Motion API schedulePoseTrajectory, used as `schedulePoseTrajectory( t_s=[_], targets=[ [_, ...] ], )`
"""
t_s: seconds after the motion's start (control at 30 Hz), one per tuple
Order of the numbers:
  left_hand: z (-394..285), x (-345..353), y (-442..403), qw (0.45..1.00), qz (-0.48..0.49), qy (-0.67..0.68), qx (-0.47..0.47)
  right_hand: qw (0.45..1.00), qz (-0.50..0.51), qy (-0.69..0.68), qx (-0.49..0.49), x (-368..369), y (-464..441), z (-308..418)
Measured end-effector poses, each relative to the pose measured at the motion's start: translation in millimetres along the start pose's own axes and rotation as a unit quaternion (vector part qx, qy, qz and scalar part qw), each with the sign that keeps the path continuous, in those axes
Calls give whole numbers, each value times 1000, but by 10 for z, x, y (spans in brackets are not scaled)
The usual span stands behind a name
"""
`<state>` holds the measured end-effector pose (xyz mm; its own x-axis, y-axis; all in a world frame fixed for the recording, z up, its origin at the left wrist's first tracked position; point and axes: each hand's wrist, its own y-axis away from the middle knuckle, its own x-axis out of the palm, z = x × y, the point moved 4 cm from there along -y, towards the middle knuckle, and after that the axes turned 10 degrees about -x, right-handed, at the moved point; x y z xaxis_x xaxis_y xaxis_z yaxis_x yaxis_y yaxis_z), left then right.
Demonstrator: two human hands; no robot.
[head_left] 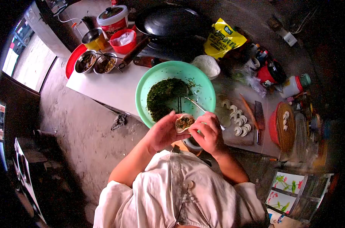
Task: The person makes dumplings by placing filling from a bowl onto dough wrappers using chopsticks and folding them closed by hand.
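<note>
A round dumpling wrapper [184, 122] with a lump of green-flecked filling lies in my left hand [161, 131], whose fingers curl beneath and around it. At its right edge, the bent fingers of my right hand [208, 133] pinch the dough. Just beyond both hands stands a mint-green bowl [141, 85], with dark green chopped filling [161, 95] heaped mostly on its left side. A metal spoon [195, 103] rests in that bowl, its handle running toward me behind my right hand.
Several folded dumplings [244, 121] lie to the right, beside a wooden rolling pin [247, 109] and a dark-bladed knife [259, 114]. More sit on a round woven tray [284, 133]. Behind the bowl are a bowl of white powder [206, 65], a yellow bag [223, 40] and a black wok lid [168, 22].
</note>
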<state>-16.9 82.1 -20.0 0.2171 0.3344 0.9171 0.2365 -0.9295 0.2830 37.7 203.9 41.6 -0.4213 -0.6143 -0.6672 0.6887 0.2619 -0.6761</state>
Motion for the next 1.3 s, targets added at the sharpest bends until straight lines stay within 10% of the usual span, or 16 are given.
schedulePoseTrajectory(
  t_s=[0.3,0.63,1.1,1.3],
  targets=[
    [34,245,12,920,-107,-344,153,988,-33,-80,131,-70,-41,-83],
    [12,293,50,950,-135,-181,215,940,-102,-214,247,-50,97,-149],
    [30,389,25,929,-183,-213,241,988,-137,-22,70,-203,-31,-13],
    [10,408,22,928,-163,-222,250,972,-133,-115,158,-200,-93,-53]
  ],
)
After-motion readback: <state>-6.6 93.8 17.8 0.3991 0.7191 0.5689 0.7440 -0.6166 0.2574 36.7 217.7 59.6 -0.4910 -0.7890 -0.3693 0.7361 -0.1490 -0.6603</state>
